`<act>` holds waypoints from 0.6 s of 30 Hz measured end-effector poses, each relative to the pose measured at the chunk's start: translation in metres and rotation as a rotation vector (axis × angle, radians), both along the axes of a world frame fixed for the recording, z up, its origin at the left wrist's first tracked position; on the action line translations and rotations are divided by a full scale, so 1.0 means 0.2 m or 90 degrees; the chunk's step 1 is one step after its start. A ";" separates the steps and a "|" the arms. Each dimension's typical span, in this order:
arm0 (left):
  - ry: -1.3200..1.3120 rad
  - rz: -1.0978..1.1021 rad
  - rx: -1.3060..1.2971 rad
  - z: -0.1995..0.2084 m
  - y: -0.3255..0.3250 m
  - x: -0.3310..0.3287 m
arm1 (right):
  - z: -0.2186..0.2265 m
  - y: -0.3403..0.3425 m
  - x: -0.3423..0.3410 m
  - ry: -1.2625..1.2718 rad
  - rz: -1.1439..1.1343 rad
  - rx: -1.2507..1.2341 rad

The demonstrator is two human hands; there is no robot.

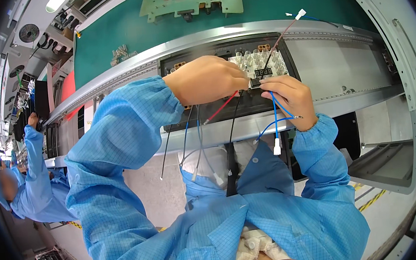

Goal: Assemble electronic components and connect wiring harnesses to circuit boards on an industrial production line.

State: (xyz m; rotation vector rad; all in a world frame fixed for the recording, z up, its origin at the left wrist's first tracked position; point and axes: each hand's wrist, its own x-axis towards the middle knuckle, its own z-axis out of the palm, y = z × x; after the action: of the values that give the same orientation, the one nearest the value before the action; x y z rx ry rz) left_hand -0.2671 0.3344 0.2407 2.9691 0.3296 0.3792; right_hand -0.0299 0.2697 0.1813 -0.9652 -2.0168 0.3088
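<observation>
Circuit board (279, 66) is sitting in a black carrier (291, 63) on the rail line. Left hand (206, 80) is spanning the carrier's left half, fingers lying bunched and narrow near the digit display (264, 72); cannot tell what, if anything, they are gripping. Right hand (292, 98) is resting at the board's near edge, thumb and forefinger lying close together, grip hidden; blue wires (276, 124) are hanging past its palm. In the way: 1 red wire (221, 108) and several dark wires are trailing nearward, and 1 lead with a white plug (301, 14) is crossing above the board. Beyond, a pale green fixture plate (191, 0) is lying on a green mat (111, 44). Far rail (180, 41) and near rail (354, 101) are bounding the work; rightward, room is extending over a grey panel (341, 64) to the side frame (393, 39). Co-worker (41, 199) is working well apart, left.
</observation>
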 end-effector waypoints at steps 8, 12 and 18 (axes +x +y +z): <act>0.184 -0.017 0.054 0.02 -0.05 0.02 | 0.04 -0.02 0.00 0.003 -0.149 0.009; 0.146 -0.024 0.077 0.00 -0.06 0.03 | -0.01 0.03 0.01 0.046 -0.104 -0.049; 0.191 -0.041 0.194 -0.01 -0.08 0.06 | 0.00 0.09 0.06 0.022 -0.051 -0.123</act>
State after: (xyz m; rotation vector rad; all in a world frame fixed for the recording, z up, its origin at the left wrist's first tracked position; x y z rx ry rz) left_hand -0.2556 0.3184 0.2386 3.3301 0.2210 -0.0319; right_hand -0.0180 0.2884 0.1819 -1.1493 -1.9365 0.4792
